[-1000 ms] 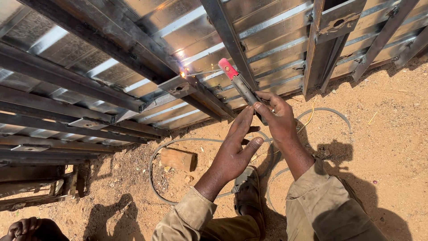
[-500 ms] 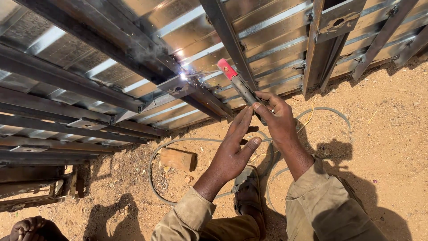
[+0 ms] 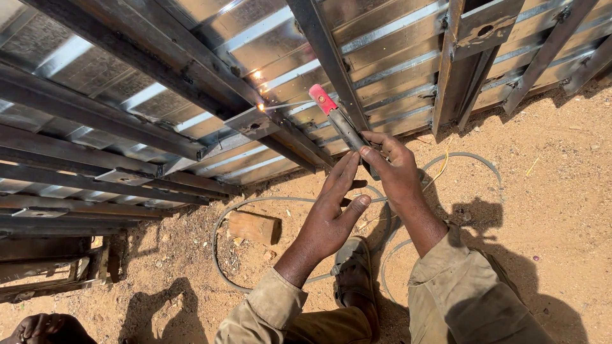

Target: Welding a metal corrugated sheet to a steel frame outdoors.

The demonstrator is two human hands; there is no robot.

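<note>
The site was open ground of dry sandy soil [image 3: 561, 191], with a corrugated sheet-metal gate panel [image 3: 395, 70] in a dark steel frame standing across the upper part of the view. The right hand [image 3: 392, 169] was closed around the grip of a red-tipped electrode holder [image 3: 336, 118], just below the panel's diagonal frame bar [image 3: 325, 64]. The left hand [image 3: 331, 213] was open, fingers extended, its fingertips resting against the holder's grip beside the right hand. The welding rod [image 3: 287, 105] ran left from the holder to a small plate [image 3: 252, 121] on the frame, where sparks [image 3: 260, 107] showed. In my judgement the weld on that plate was in progress and not finished; how much remained could not be told. A welding cable [image 3: 220, 255] looped on the soil below the panel, around a wooden block [image 3: 255, 226].
</note>
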